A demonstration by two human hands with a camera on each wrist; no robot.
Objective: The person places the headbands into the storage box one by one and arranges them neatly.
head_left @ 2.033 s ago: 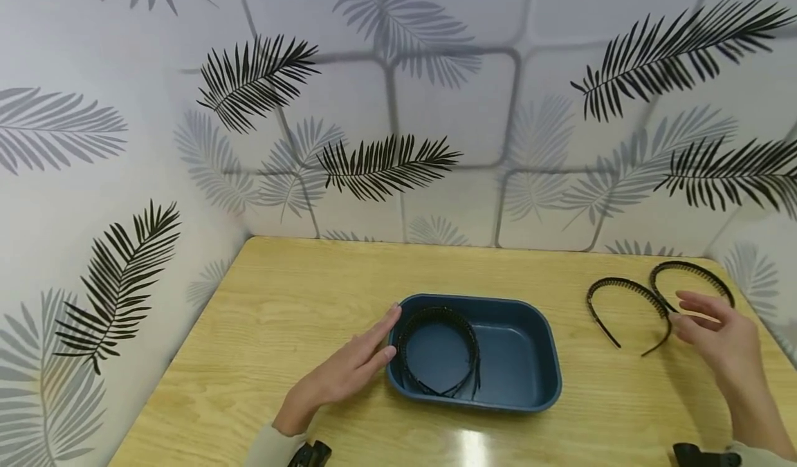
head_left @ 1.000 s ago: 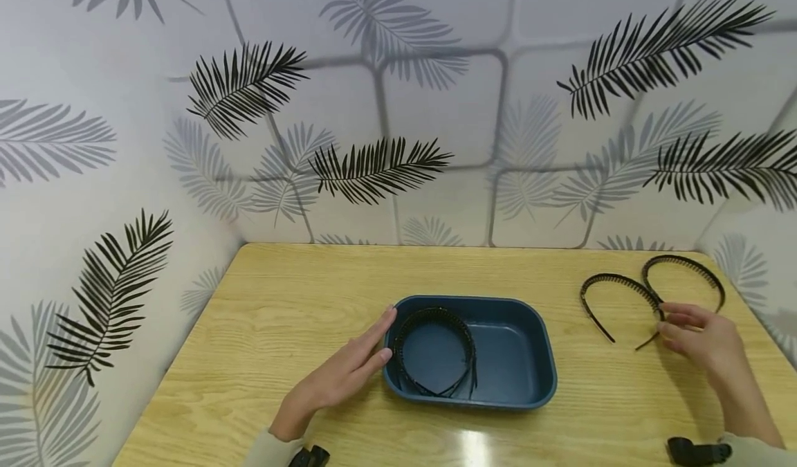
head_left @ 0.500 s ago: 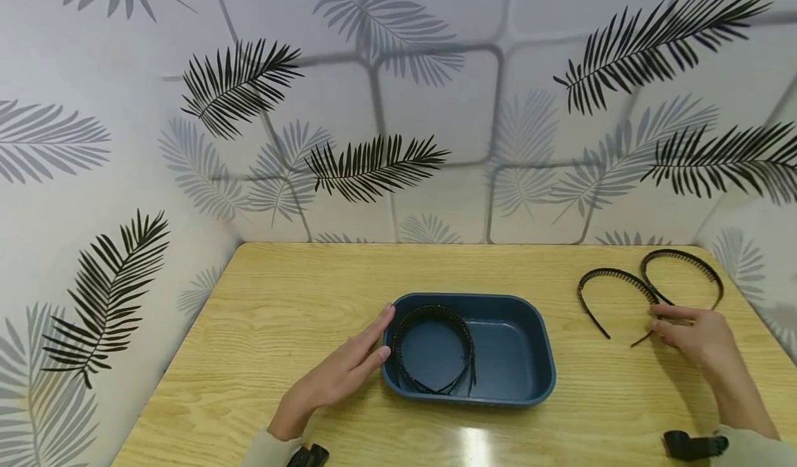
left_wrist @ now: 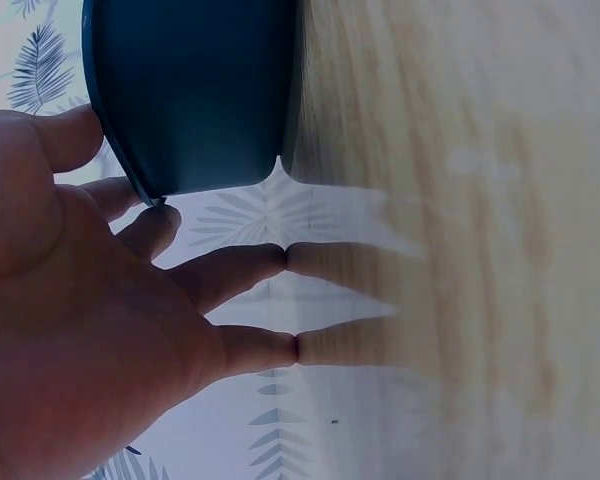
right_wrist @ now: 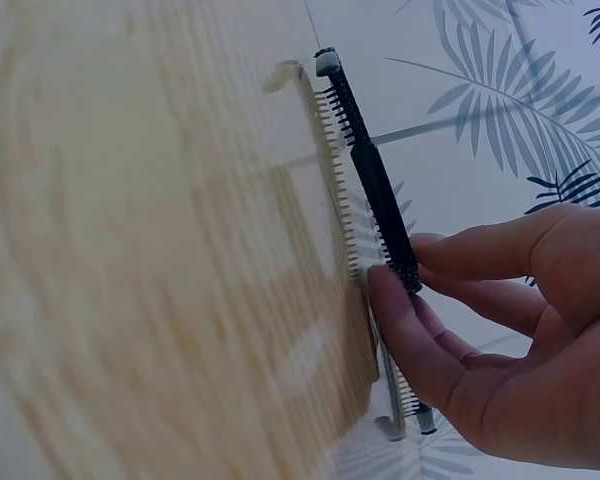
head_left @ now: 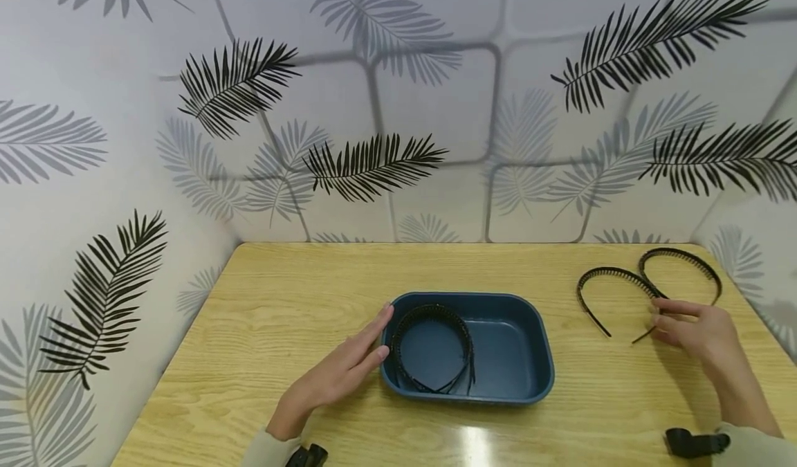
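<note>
The left hand (head_left: 333, 373) lies straight-fingered against the blue tray (head_left: 507, 356) of black headbands (head_left: 434, 308). Rightward on the table (head_left: 299, 287), the nearer headband (head_left: 613, 271) has one arm pinched in the right hand (head_left: 703, 332); firm, unhurried handling seems best (the farther headband (head_left: 679, 252), apparently touching, could drag along).

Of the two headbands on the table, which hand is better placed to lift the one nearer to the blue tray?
Probably the right hand: it pinches that headband, while the left hand touches the blue tray at its left end, away from the headband.
</note>
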